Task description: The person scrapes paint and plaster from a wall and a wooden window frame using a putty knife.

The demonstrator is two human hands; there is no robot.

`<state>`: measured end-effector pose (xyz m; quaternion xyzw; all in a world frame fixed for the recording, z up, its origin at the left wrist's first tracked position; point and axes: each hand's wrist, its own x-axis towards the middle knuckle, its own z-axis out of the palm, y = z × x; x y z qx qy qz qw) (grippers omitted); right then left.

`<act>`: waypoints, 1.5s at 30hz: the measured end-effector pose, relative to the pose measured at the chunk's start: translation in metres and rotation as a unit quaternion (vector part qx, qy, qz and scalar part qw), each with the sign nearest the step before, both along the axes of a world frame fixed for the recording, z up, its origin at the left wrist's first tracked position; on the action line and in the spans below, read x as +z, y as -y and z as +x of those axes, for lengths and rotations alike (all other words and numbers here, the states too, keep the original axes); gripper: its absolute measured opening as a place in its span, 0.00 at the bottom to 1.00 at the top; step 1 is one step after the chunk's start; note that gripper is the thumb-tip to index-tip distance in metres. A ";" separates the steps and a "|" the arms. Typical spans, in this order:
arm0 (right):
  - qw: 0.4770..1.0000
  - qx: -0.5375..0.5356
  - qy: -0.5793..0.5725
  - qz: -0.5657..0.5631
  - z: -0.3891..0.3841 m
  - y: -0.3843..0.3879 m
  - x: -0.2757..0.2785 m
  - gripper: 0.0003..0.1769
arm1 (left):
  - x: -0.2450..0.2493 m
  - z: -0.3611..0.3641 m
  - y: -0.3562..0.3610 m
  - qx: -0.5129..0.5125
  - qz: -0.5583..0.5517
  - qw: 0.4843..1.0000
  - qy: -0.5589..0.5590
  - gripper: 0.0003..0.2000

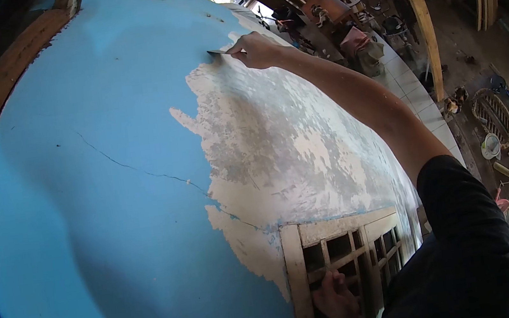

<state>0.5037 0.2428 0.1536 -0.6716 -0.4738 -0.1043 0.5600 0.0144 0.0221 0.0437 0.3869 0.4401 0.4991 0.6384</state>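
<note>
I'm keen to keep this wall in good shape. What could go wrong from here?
The scraper in the right hand might gouge the bare patch if its edge digs in.

The crack runs from the blue paint into that patch, so the surface might chip if scraped along it.

The left hand has its fingers curled at a slim window bar; leaning hard there could strain it.

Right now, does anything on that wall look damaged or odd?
Yes: a thin, jagged crack runs across the blue wall toward the window frame, breaking an otherwise fairly even surface. A large ragged patch shows mottled grey and white instead of blue; the right hand holds a thin blade at its edge.
</note>
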 end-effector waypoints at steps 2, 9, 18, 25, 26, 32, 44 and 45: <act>0.998 0.031 0.021 0.054 -0.001 0.006 -0.012 0.12 | 0.007 0.007 0.004 0.022 -0.002 1.000 -0.011 0.05; 0.999 0.004 0.015 0.043 -0.006 0.002 -0.018 0.16 | 0.004 0.007 0.004 0.024 0.007 1.000 -0.005 0.05; 0.999 0.016 0.013 0.049 -0.035 0.025 -0.008 0.15 | 0.005 0.007 0.004 0.017 0.010 1.000 -0.018 0.04; 0.999 0.032 0.027 0.015 -0.046 0.039 -0.005 0.15 | 0.006 0.012 0.003 0.036 -0.007 0.999 -0.026 0.05; 1.000 0.011 0.018 0.007 -0.045 0.035 -0.004 0.14 | 0.004 0.009 0.002 0.033 -0.007 0.999 -0.024 0.05; 1.000 0.020 0.007 -0.004 -0.051 0.048 0.005 0.14 | 0.006 0.008 0.005 0.040 -0.012 0.999 -0.035 0.06; 0.999 -0.008 -0.037 -0.006 -0.058 0.036 -0.030 0.14 | 0.008 0.012 0.006 0.061 -0.020 0.997 -0.029 0.07; 0.998 -0.004 -0.061 -0.018 -0.065 0.040 -0.048 0.14 | 0.009 0.011 0.006 0.061 -0.021 0.998 -0.023 0.06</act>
